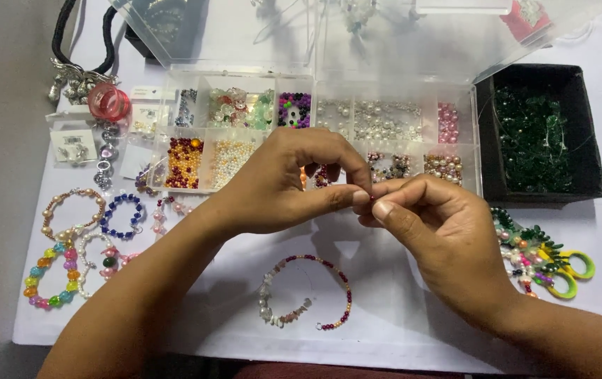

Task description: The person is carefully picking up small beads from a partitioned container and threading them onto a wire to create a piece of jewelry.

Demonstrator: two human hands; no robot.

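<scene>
Bracelet wire: an open loop [306, 292] part strung with dark red and pale chip beads is lying on the white counter [399, 316], nearest the viewer, below both hands.
Left hand: the left hand [280, 184] is hovering above the loop, thumb and forefinger pinching together at their tips.
Right hand: the right hand [435, 231] is meeting it fingertip to fingertip, its thumb and forefinger closing on the same spot.
Bead: a tiny dark red bead [365, 208] is showing between the pinched tips of both hands; whether a wire end is passing through it, I cannot tell.
Finished bracelets: several beaded ones [69, 242] are lying to the left, one in mixed bright colours, one blue.
Scissors: a yellow-handled pair [573, 270] is lying at the right, beside a bunch of green and pink beads.
Bead box: a clear divided box [357, 126] is standing open behind the hands, its compartments holding sorted beads.
Black tray: a dark tray [539, 137] of green beads is sitting just beside the box, to its right.
</scene>
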